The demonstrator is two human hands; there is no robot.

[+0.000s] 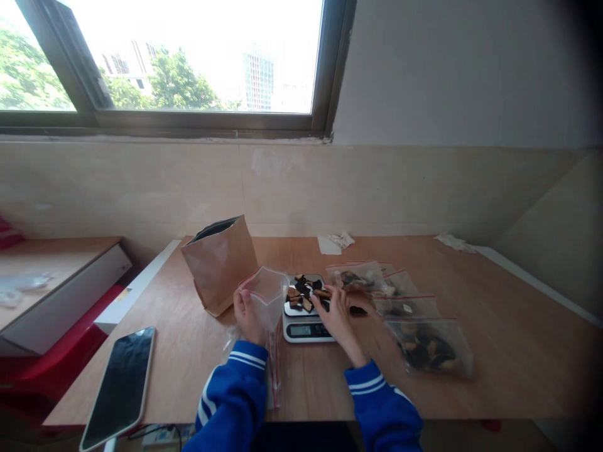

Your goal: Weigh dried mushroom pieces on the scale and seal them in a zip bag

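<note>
My left hand [245, 316] is closed on an open clear zip bag [267, 290] with a red seal strip, held upright just left of a small digital kitchen scale [306, 325]. Several dark and brown dried pieces [306, 290] lie on the scale's platform. My right hand [335, 312] reaches over the scale's right side, its fingers pinched at the pieces. Whether a piece sits between those fingers I cannot make out. Both sleeves are blue with white stripes.
A brown paper bag [220, 263] stands open left of the scale. Several filled zip bags [431, 344] lie to the right. A tablet [121, 383] rests at the table's front left corner. Crumpled paper [335, 241] sits near the wall.
</note>
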